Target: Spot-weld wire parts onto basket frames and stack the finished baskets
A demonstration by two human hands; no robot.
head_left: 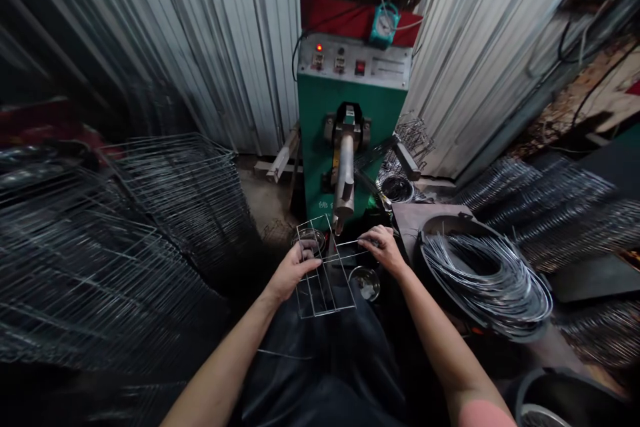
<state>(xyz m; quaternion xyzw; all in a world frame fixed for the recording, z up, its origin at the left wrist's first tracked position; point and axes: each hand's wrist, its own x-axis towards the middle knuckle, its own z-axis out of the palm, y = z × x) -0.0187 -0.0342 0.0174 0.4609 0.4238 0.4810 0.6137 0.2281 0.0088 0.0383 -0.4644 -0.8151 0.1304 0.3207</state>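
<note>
Two closed pinches: left fingers [312, 265] hold a wire grid [325, 278], long axis forward, right fingers [368, 237] a crosswise wire [348, 243].

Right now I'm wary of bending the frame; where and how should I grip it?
Probably pinch the frame by its near bar, coming from the wearer's side: that straight wire is free, while the left hand holds the left part.

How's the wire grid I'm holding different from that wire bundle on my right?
The wire grid is in your left hand; the wire bundle lies in a dark tub. The grid's wires look straight and cross; the bundle's curve side by side. Both are thin, greyish wire.
</note>
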